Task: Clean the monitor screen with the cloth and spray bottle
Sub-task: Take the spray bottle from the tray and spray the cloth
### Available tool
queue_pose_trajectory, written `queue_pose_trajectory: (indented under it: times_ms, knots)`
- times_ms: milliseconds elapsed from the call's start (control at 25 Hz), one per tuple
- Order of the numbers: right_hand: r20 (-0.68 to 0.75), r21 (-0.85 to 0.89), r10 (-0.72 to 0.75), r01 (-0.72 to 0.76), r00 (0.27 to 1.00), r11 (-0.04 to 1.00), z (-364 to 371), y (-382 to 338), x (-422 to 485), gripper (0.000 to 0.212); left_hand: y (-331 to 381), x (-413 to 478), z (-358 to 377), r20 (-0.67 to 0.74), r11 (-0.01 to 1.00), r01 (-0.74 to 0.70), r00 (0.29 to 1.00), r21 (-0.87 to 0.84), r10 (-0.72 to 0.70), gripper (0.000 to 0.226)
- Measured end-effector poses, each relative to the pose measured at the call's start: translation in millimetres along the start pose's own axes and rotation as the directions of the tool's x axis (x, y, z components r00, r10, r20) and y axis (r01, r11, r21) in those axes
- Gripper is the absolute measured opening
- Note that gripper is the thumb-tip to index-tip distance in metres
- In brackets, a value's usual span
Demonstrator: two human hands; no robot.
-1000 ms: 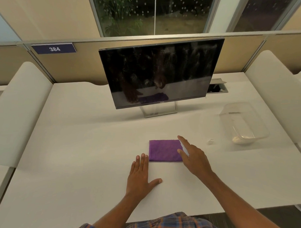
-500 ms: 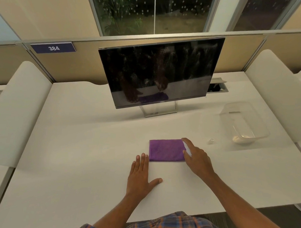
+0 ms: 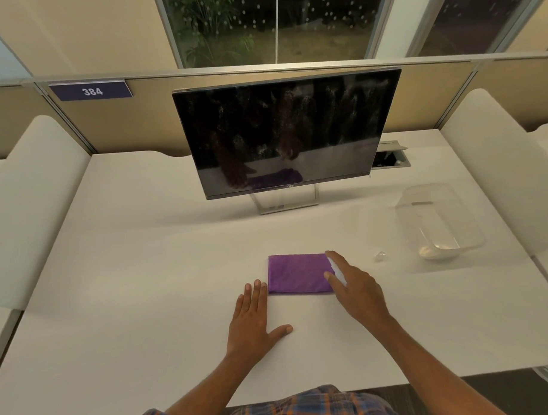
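Folded purple cloth [image 3: 298, 273] flat on the desk [image 3: 140, 264], midway between its front edge and the monitor [image 3: 284, 130], long axis running left to right. Right hand [image 3: 355, 287] at the cloth's right edge, index and thumb spread around a small white object [image 3: 339, 271] lying just beside that edge; fingers apart, nothing gripped yet. Probably the spray bottle, though mostly covered by the hand and too little showing to be sure. Left hand [image 3: 253, 315] flat and open on the desk, fingertips just short of the cloth's near left corner, holding nothing. Nearer to the white object: the right hand, by far. Screen dark and streaked with pale specks, facing the front edge. Clear tub [image 3: 440, 225] toward the right edge, well apart from both hands; tiny clear piece [image 3: 380, 256] between tub and cloth, too small to identify.
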State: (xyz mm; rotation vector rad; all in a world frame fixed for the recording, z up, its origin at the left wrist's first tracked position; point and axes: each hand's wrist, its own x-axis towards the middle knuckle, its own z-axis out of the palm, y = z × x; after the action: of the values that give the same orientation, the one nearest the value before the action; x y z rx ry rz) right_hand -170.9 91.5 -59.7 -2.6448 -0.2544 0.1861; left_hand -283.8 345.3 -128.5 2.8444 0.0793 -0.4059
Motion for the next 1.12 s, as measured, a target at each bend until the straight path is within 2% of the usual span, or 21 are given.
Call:
queue_pose_trajectory:
  times_ms: [160, 280, 360, 480, 600, 800, 1000, 1120]
  knots:
    - [0.018, -0.037, -0.013, 0.014, 1.0, 0.999, 3.0, 4.1, -7.0, 0.043, 2.3, -0.1, -2.4, 0.01, 1.0, 0.012, 1.0, -0.015, -0.012, 0.122]
    - [0.023, -0.05, -0.012, 0.013, 1.0, 0.999, 2.7, 13.9, -9.4, 0.047, 6.5, 0.2, -5.5, 0.019, 0.998, 0.044, 0.999, -0.034, -0.043, 0.122]
    - [0.009, 0.007, -0.023, 0.023, 1.0, 1.0, -3.8, 23.1, -10.4, 0.05, 10.9, 1.8, -8.8, 0.026, 0.996, 0.068, 0.997, -0.05, -0.067, 0.12]
    - [-0.021, 0.094, -0.062, 0.064, 0.998, 0.993, -16.1, 41.6, -10.1, 0.055, 17.3, 4.9, -15.8, 0.023, 0.99, 0.113, 0.994, -0.087, -0.111, 0.106]
    - [-0.029, 0.177, 0.06, -0.054, 0.998, 0.983, -27.6, 67.4, -3.2, 0.055, 26.3, 9.2, -25.4, -0.042, 0.961, 0.177, 0.981, -0.211, -0.19, 0.079]
    - [-0.064, 0.274, 0.183, -0.159, 0.981, 0.949, -46.1, 107.8, 5.7, 0.046, 36.7, 21.9, -46.4, -0.145, 0.882, 0.277, 0.924, -0.381, -0.353, 0.039]
    - [-0.078, 0.312, 0.262, -0.226, 0.962, 0.923, -62.3, 138.0, 15.7, 0.04, 50.9, 38.3, -57.6, 0.001, 0.724, 0.488, 0.829, -0.487, -0.559, 0.027]
    - [-0.077, 0.311, 0.281, -0.244, 0.957, 0.918, -64.9, 147.8, 20.8, 0.036, 54.9, 45.0, -56.7, 0.062, 0.616, 0.554, 0.769, -0.559, -0.636, 0.017]
